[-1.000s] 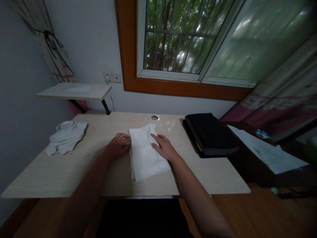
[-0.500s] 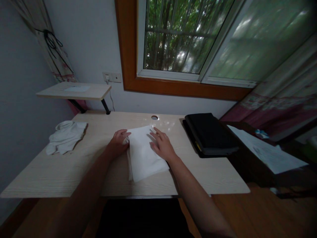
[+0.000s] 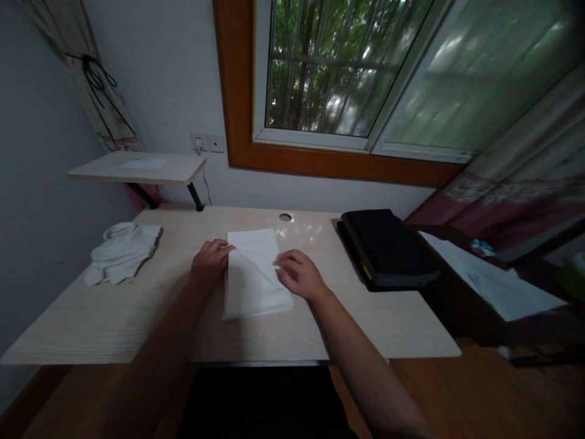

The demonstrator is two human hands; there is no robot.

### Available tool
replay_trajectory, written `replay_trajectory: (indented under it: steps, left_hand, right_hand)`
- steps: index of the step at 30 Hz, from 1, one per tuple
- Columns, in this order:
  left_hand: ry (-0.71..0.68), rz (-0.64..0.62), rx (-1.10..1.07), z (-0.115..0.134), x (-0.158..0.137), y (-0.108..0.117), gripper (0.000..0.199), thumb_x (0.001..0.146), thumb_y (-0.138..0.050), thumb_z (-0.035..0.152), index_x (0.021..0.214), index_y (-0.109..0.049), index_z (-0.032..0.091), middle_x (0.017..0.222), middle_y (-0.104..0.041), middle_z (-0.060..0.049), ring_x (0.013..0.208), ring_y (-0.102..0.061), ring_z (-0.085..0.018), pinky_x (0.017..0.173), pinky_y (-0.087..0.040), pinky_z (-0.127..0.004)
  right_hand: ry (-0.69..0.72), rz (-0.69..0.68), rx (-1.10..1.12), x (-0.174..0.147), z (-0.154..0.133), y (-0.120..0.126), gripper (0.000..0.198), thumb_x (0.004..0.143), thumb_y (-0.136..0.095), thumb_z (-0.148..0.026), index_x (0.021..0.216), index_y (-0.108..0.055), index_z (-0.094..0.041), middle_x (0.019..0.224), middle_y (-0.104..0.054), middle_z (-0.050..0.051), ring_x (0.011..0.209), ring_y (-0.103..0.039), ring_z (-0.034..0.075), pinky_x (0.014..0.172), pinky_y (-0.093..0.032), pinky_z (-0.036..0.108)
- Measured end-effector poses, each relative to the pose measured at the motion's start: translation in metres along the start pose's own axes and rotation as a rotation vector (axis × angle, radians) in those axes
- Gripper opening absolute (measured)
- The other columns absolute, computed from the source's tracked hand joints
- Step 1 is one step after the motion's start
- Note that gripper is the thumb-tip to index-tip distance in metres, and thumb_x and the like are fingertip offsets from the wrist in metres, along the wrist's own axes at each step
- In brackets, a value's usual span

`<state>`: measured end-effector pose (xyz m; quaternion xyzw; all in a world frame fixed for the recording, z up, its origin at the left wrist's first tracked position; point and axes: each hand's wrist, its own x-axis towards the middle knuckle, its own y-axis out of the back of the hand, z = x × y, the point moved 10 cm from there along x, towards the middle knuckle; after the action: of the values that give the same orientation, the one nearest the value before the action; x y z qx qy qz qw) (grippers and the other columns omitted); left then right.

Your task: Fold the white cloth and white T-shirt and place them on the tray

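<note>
A white cloth point(image 3: 256, 274), folded into a layered rectangle, lies flat on the pale wooden desk point(image 3: 159, 323) in front of me. Its left edge is pinched between the thumb and fingers of my left hand point(image 3: 210, 262), with a crease running inward from there. On the opposite side my right hand point(image 3: 301, 275) has its fingers closed at the cloth's right edge, around mid-height. Off to the left, a second white cloth point(image 3: 125, 250) sits crumpled and apart from both hands.
Right of the cloth lies a thick black folder point(image 3: 388, 247). A small raised shelf point(image 3: 178, 172) with a paper on it stands at the back left. Beyond the desk's right side, white sheets point(image 3: 493, 277) rest on a dark surface. A round hole point(image 3: 285, 217) is near the rear edge.
The folded cloth has shifted left and slightly away from me, and sits straighter. My left hand moved a little left. My right hand slid down from the top corner to the right edge, fingers closing.
</note>
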<state>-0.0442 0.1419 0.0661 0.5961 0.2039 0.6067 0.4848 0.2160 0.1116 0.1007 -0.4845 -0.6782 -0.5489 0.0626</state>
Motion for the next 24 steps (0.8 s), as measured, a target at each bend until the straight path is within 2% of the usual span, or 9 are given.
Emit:
replay_trajectory:
  steps: [4, 7, 12, 15, 19, 22, 24]
  left_hand:
    - [0.177, 0.088, 0.005, -0.025, -0.004, 0.011, 0.031, 0.095, -0.055, 0.023, 0.116, -0.075, 0.034, 0.117, -0.066, -0.006, 0.106, -0.058, -0.026, 0.096, -0.05, -0.039]
    - [0.256, 0.137, -0.015, -0.037, -0.007, 0.016, 0.032, 0.095, -0.053, 0.022, 0.115, -0.076, 0.032, 0.114, -0.064, -0.007, 0.104, -0.059, -0.026, 0.096, -0.05, -0.039]
    - [0.256, 0.119, -0.047, -0.043, -0.006, 0.009, 0.034, 0.094, -0.052, 0.022, 0.118, -0.075, 0.029, 0.109, -0.062, -0.008, 0.102, -0.059, -0.025, 0.098, -0.05, -0.039]
    - [0.233, 0.109, -0.076, -0.045, -0.004, 0.004, 0.035, 0.093, -0.053, 0.023, 0.12, -0.074, 0.026, 0.108, -0.06, -0.009, 0.102, -0.059, -0.026, 0.1, -0.049, -0.04]
    - [0.21, 0.085, -0.147, -0.045, -0.002, -0.001, 0.041, 0.092, -0.051, 0.02, 0.127, -0.07, 0.026, 0.108, -0.058, -0.008, 0.102, -0.06, -0.024, 0.1, -0.05, -0.038]
    - [0.207, 0.071, -0.174, -0.043, -0.002, -0.002, 0.046, 0.09, -0.052, 0.021, 0.133, -0.067, 0.025, 0.112, -0.057, -0.009, 0.105, -0.061, -0.024, 0.1, -0.05, -0.037]
    - [0.209, 0.075, -0.182, -0.042, -0.002, 0.0, 0.051, 0.089, -0.05, 0.018, 0.138, -0.063, 0.024, 0.115, -0.056, -0.009, 0.107, -0.061, -0.024, 0.102, -0.05, -0.036]
  right_hand:
    - [0.088, -0.023, -0.012, 0.002, -0.02, -0.007, 0.023, 0.096, -0.063, -0.035, 0.114, -0.073, -0.025, 0.109, -0.069, 0.009, 0.102, -0.064, 0.025, 0.092, -0.051, 0.042]
    - [0.186, -0.101, -0.028, 0.003, -0.046, -0.028, 0.029, 0.096, -0.066, -0.043, 0.119, -0.071, -0.026, 0.11, -0.07, 0.009, 0.102, -0.064, 0.024, 0.091, -0.05, 0.041]
    - [0.309, -0.223, -0.144, 0.002, -0.076, -0.069, 0.046, 0.097, -0.064, -0.057, 0.13, -0.066, -0.025, 0.115, -0.07, 0.01, 0.104, -0.061, 0.026, 0.089, -0.048, 0.041]
    - [0.321, -0.249, -0.203, 0.0, -0.074, -0.079, 0.042, 0.1, -0.062, -0.053, 0.13, -0.067, -0.023, 0.112, -0.071, 0.01, 0.101, -0.061, 0.026, 0.084, -0.049, 0.039]
    - [0.217, -0.15, -0.139, 0.001, -0.057, -0.065, 0.024, 0.104, -0.056, -0.037, 0.118, -0.072, -0.024, 0.1, -0.072, 0.008, 0.093, -0.063, 0.023, 0.082, -0.05, 0.037]
    - [0.043, 0.006, -0.02, 0.002, -0.035, -0.041, 0.023, 0.105, -0.051, -0.03, 0.111, -0.072, -0.023, 0.096, -0.071, 0.007, 0.089, -0.065, 0.021, 0.082, -0.05, 0.035]
    - [-0.116, 0.158, 0.062, -0.001, -0.014, -0.022, 0.022, 0.102, -0.051, -0.029, 0.102, -0.071, -0.022, 0.09, -0.068, 0.006, 0.083, -0.063, 0.02, 0.077, -0.049, 0.032]
